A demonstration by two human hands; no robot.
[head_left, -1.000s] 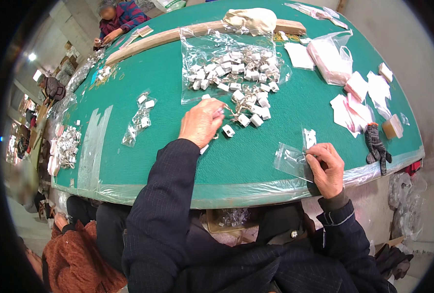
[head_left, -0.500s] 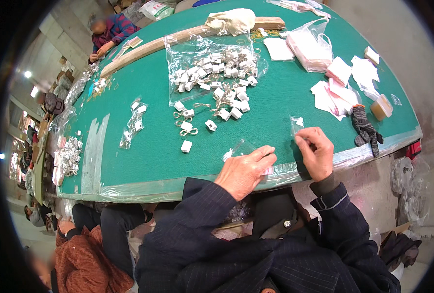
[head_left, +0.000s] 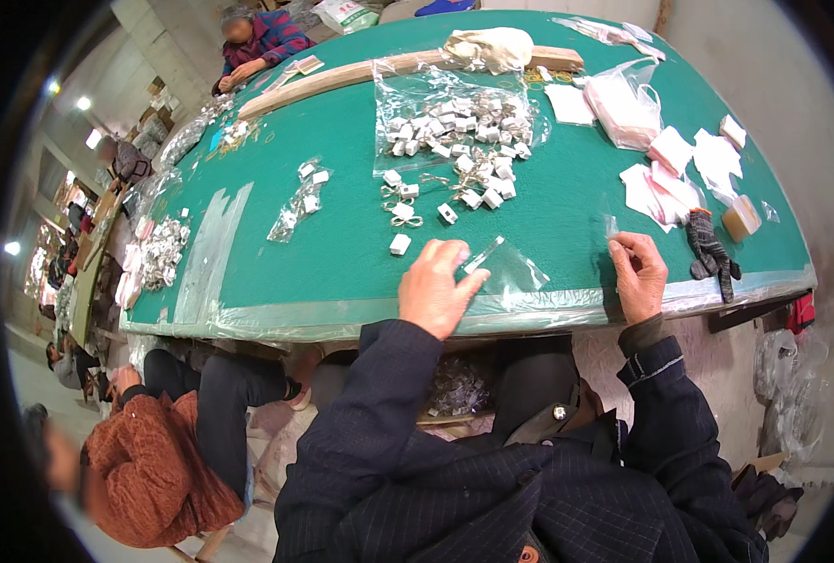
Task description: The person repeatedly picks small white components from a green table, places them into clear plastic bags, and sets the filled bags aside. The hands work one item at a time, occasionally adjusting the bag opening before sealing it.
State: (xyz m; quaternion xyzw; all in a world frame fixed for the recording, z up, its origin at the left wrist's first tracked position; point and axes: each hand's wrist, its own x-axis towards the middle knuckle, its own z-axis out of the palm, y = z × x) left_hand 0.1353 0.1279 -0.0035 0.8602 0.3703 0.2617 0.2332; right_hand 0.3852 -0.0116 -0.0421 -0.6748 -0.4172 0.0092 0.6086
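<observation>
My left hand [head_left: 436, 289] hovers at the table's near side, its thumb apart from the fingers and nothing visible in its grasp. Just beyond it lies a single small white block [head_left: 399, 245]. Beside its fingertips is a flat clear plastic bag [head_left: 515, 266]. Farther right, my right hand [head_left: 641, 276] pinches a small clear plastic bag [head_left: 610, 225] between thumb and forefinger. Beyond both hands, a heap of white blocks [head_left: 456, 124] with looped beige cords spills from a large clear bag [head_left: 391, 94]; several blocks lie loose in front of it.
The green table [head_left: 314, 272] has a tape-covered near edge. At right are a grey knitted glove [head_left: 708, 251], a tan block [head_left: 741, 218], and pink and white sheets [head_left: 656, 195]. A long wooden beam [head_left: 342, 80] crosses the far side. A person in rust-coloured clothing [head_left: 164, 469] sits at left.
My left hand has moved left, off the flat clear bag and closer to the single white block. My right hand still pinches its small bag. The whole view has shifted.
</observation>
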